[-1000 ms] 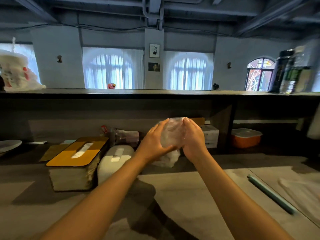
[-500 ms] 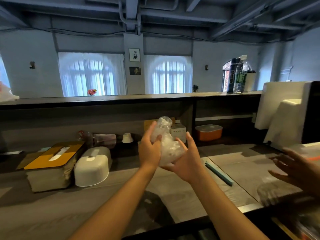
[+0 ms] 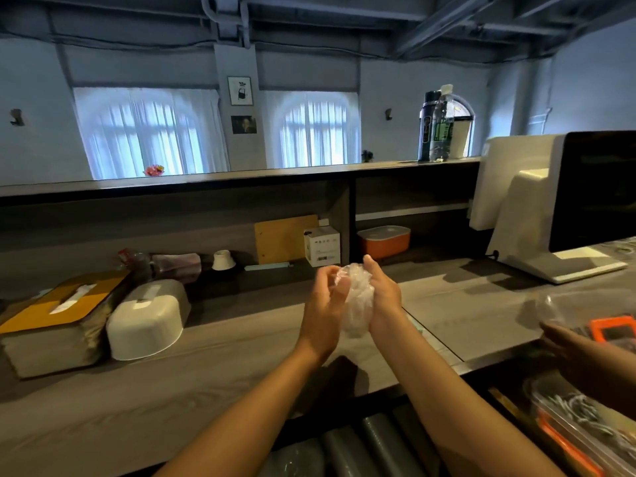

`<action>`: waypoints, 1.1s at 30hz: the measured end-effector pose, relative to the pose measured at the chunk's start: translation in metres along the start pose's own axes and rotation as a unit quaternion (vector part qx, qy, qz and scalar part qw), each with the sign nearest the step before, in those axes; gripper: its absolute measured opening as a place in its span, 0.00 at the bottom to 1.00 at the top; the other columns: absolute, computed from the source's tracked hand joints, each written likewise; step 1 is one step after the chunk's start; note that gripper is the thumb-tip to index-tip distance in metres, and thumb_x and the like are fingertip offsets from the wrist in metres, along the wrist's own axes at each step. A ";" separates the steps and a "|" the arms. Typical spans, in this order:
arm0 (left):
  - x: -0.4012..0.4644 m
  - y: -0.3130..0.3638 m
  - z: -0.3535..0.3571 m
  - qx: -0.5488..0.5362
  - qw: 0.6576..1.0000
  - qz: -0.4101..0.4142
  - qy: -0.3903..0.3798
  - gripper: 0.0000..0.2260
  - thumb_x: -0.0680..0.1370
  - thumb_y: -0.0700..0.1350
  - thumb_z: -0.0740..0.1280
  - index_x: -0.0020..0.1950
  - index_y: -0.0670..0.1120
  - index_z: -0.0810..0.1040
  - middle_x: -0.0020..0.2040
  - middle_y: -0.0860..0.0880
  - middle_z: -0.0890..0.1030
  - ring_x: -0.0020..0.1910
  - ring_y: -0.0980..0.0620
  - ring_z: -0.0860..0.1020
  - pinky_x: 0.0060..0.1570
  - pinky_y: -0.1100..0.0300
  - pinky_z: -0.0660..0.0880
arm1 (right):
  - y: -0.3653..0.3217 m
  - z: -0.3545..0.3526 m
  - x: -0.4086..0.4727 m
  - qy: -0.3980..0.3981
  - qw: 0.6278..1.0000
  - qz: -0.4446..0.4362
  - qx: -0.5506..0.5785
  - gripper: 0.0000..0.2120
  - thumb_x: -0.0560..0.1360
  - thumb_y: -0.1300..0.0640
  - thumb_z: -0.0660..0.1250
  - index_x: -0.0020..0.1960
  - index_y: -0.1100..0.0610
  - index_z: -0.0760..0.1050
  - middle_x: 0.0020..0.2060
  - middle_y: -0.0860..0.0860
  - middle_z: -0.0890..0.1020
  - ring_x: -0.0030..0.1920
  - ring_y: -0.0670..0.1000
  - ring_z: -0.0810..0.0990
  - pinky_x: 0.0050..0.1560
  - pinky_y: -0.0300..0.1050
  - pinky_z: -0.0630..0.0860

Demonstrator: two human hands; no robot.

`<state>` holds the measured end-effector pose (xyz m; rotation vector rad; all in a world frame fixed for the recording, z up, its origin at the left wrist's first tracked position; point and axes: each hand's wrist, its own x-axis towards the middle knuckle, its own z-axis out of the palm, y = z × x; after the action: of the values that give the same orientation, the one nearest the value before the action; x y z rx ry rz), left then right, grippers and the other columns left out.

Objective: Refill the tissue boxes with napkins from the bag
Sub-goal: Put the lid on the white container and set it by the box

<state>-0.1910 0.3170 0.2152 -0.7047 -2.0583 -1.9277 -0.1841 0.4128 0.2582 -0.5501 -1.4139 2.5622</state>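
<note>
At the far left of the wooden counter (image 3: 241,342) sits a rectangular tissue box with a yellow lid (image 3: 51,321), touching a rounded white tissue box (image 3: 148,318) on its right. At centre, above the counter, the left hand (image 3: 323,304) and right hand (image 3: 383,297) cup a crumpled clear plastic bag (image 3: 358,304) between them, fingers curled around it. At right stands a white monitor (image 3: 564,204), and another person's hand (image 3: 592,359) reaches in.
</note>
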 end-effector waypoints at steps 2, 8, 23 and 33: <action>-0.005 -0.003 0.009 0.003 1.000 0.024 -0.017 0.29 0.73 0.67 0.58 0.72 0.58 0.64 0.66 0.55 0.74 0.58 0.63 0.78 0.52 0.66 0.77 | 0.002 -0.004 0.005 0.015 1.000 0.010 0.021 0.18 0.78 0.46 0.67 0.57 0.60 0.78 0.47 0.57 0.83 0.48 0.56 0.82 0.52 0.52 0.80; 0.003 -0.021 0.034 0.078 0.995 0.061 0.022 0.24 0.74 0.68 0.57 0.67 0.62 0.72 0.67 0.56 0.73 0.65 0.58 0.73 0.62 0.53 0.75 | 0.007 -0.007 0.001 -0.082 0.992 0.048 0.083 0.21 0.83 0.49 0.56 0.70 0.62 0.69 0.43 0.53 0.78 0.42 0.51 0.77 0.61 0.53 0.72; 0.051 -0.075 0.039 0.035 0.968 -0.178 0.173 0.13 0.80 0.54 0.66 0.43 0.46 0.79 0.40 0.49 0.80 0.41 0.51 0.78 0.41 0.58 0.71 | 0.004 -0.091 0.074 0.059 0.883 -0.212 -0.415 0.10 0.79 0.51 0.64 0.52 0.55 0.81 0.48 0.49 0.83 0.53 0.51 0.81 0.52 0.47 0.78; 0.051 -0.072 0.043 -0.038 0.967 -0.228 0.104 0.21 0.80 0.65 0.58 0.45 0.50 0.78 0.43 0.48 0.81 0.44 0.48 0.78 0.49 0.51 0.75 | 0.024 -0.099 0.100 0.039 0.764 -0.228 -0.603 0.12 0.78 0.62 0.66 0.60 0.59 0.80 0.52 0.56 0.82 0.53 0.55 0.81 0.54 0.49 0.78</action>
<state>-0.2633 0.3679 0.1723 -0.0263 -2.1553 -2.2108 -0.2359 0.5090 0.1665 -0.3284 -2.6131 0.9796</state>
